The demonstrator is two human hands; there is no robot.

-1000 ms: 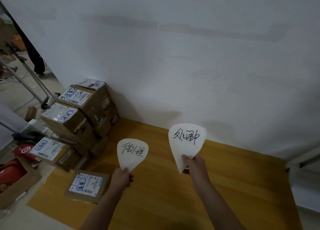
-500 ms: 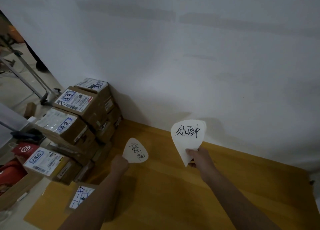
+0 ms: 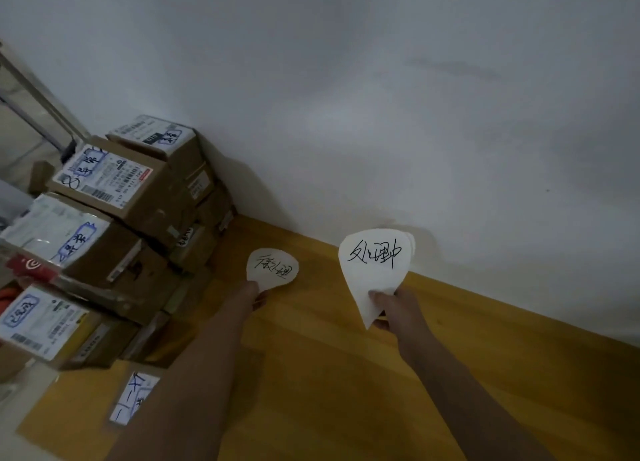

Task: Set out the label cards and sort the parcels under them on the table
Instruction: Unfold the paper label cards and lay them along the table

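Left hand (image 3: 254, 296) pinches white teardrop card (image 3: 272, 268) at 1 o'clock, low over yellow bench (image 3: 346, 374); right hand (image 3: 398, 308) grips white card stack (image 3: 375, 263).

Matt paper cards (image 3: 375, 256), smooth wooden table (image 3: 346, 374), cardboard parcels (image 3: 138, 197).

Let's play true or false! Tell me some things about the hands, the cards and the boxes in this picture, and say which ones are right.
The right hand holds white cards with black writing. True.
The left hand holds a parcel. False: it holds a single card down near the table.
The parcels are stacked at the left, by the wall. True.
The table is blue. False: it is yellowish wood.
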